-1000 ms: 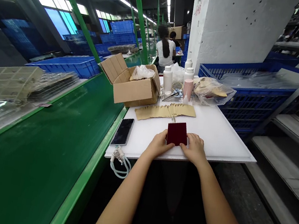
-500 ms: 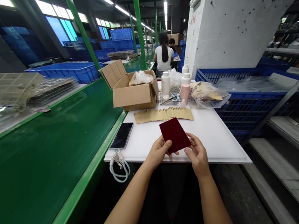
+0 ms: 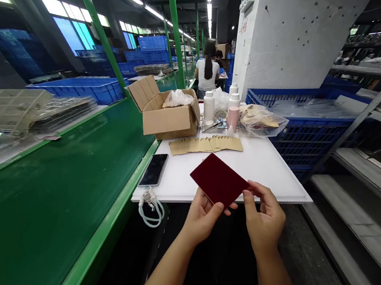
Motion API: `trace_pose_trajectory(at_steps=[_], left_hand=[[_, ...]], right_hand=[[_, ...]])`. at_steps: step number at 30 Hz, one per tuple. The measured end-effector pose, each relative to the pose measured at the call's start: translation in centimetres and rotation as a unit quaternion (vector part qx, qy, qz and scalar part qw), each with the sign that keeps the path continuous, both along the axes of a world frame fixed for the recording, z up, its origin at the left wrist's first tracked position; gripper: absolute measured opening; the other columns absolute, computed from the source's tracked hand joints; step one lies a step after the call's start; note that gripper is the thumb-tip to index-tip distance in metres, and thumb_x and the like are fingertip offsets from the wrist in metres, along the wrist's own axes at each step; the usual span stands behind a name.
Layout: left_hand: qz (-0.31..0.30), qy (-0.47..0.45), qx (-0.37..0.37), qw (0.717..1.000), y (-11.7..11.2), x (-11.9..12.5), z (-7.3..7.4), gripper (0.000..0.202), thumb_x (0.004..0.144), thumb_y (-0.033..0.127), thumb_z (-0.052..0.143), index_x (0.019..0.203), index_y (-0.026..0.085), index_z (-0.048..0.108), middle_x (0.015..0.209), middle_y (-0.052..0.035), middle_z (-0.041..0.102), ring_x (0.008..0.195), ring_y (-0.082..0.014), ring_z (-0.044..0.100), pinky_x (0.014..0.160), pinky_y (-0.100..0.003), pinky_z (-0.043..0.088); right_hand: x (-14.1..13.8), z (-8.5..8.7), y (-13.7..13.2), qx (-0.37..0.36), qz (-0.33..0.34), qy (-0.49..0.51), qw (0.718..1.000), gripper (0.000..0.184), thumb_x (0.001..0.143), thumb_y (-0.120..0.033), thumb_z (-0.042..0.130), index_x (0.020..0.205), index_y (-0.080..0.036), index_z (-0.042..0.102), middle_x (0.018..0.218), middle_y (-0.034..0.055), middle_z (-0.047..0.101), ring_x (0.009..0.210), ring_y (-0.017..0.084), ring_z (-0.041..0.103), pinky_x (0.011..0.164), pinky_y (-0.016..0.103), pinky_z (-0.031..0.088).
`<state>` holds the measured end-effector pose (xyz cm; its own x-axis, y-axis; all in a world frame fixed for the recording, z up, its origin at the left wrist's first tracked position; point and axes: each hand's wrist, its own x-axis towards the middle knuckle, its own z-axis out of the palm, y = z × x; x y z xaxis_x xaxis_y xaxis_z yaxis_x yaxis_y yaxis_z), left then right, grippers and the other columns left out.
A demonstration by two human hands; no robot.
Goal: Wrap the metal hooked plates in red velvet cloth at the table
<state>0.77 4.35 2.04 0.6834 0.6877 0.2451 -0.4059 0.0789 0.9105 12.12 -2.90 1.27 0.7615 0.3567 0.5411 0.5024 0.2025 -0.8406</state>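
A flat, dark red rectangular card (image 3: 219, 180), velvety in look, is tilted above the front edge of the white table (image 3: 262, 168). My left hand (image 3: 202, 214) grips its lower edge, thumb on the front and fingers underneath. My right hand (image 3: 263, 216) pinches the right corner between thumb and fingers. Behind the card, a fanned row of tan paper pieces (image 3: 206, 145) lies across the table. To the left rests a phone (image 3: 153, 170) with a pale blue cord strap (image 3: 151, 211) hanging over the table edge.
An open cardboard box (image 3: 169, 125) holds a plastic bag. White bottles (image 3: 208, 107), a pink bottle (image 3: 232, 119) and a clear bag (image 3: 262, 120) stand behind. A green conveyor (image 3: 49, 187) runs left; blue crates (image 3: 293, 134) and metal shelves (image 3: 365, 204) are right. A person (image 3: 206, 75) sits farther back.
The red card has come closer and turned, its long side now slanting down to the right. My right hand has moved right and closed on its corner.
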Motion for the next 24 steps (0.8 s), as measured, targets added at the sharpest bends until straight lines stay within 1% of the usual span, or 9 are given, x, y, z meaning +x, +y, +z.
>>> trace_pose_trajectory(at_steps=[4,7,11,14,17,20,24], left_hand=[[-0.055,-0.037,-0.047,0.997,-0.7,-0.4,0.5,0.049,0.084,0.025,0.064,0.126,0.017,0.04,0.115,-0.0147,0.062,0.088,-0.0242,0.068,0.066,-0.028,0.052],[-0.09,-0.054,-0.09,0.99,-1.0,-0.5,0.7,0.047,0.085,0.026,0.062,0.126,0.017,0.041,0.116,-0.0146,0.062,0.089,-0.024,0.067,0.068,-0.028,0.051],[-0.079,-0.051,-0.121,0.988,-1.2,-0.3,0.4,0.044,0.084,0.027,0.062,0.123,0.017,0.044,0.111,-0.0123,0.064,0.088,-0.0222,0.067,0.068,-0.027,0.05],[-0.08,-0.049,-0.133,0.987,-1.1,-0.3,-0.2,0.048,0.083,0.028,0.065,0.125,0.018,0.044,0.111,-0.0117,0.064,0.087,-0.0215,0.067,0.068,-0.026,0.049],[-0.093,-0.05,-0.142,0.984,-0.8,-0.4,-0.8,0.055,0.08,0.027,0.068,0.128,0.02,0.042,0.114,-0.0114,0.063,0.088,-0.0204,0.066,0.069,-0.025,0.048],[-0.102,-0.051,-0.136,0.984,-0.5,-0.6,-1.2,0.06,0.076,0.024,0.072,0.128,0.02,0.043,0.115,-0.0115,0.062,0.09,-0.0193,0.065,0.07,-0.025,0.047],[-0.104,-0.055,-0.119,0.986,-0.4,-0.6,-1.4,0.062,0.074,0.02,0.073,0.128,0.02,0.043,0.116,-0.012,0.061,0.09,-0.0193,0.064,0.071,-0.025,0.047]], right_hand=[[-0.2,1.1,-0.8,0.015,-0.022,-0.029,0.999,0.02,0.083,-0.025,0.064,0.102,-0.022,0.07,0.098,0.0046,0.069,0.091,0.019,0.064,0.083,0.034,0.051],[-0.1,1.2,-1.1,0.025,-0.015,-0.011,1.0,0.02,0.082,-0.025,0.065,0.101,-0.022,0.071,0.098,0.0047,0.069,0.092,0.02,0.065,0.083,0.034,0.052],[0.4,0.8,-1.1,0.017,0.024,0.045,0.999,0.018,0.084,-0.027,0.062,0.098,-0.021,0.07,0.094,0.0046,0.069,0.088,0.019,0.065,0.081,0.033,0.053],[0.7,0.5,-0.9,0.016,0.077,0.083,0.993,0.017,0.084,-0.026,0.061,0.098,-0.02,0.068,0.095,0.0047,0.068,0.087,0.018,0.065,0.081,0.032,0.054],[0.9,0.2,-0.8,0.019,0.122,0.108,0.986,0.018,0.083,-0.025,0.062,0.101,-0.02,0.066,0.099,0.0051,0.068,0.091,0.019,0.065,0.084,0.033,0.054],[1.0,0.0,-0.8,0.014,0.138,0.116,0.984,0.019,0.082,-0.024,0.063,0.101,-0.02,0.066,0.1,0.0055,0.067,0.094,0.019,0.065,0.086,0.034,0.054],[1.1,-0.4,-0.7,0.017,0.141,0.114,0.983,0.02,0.081,-0.023,0.064,0.101,-0.02,0.065,0.1,0.0061,0.067,0.094,0.019,0.065,0.086,0.035,0.054]])
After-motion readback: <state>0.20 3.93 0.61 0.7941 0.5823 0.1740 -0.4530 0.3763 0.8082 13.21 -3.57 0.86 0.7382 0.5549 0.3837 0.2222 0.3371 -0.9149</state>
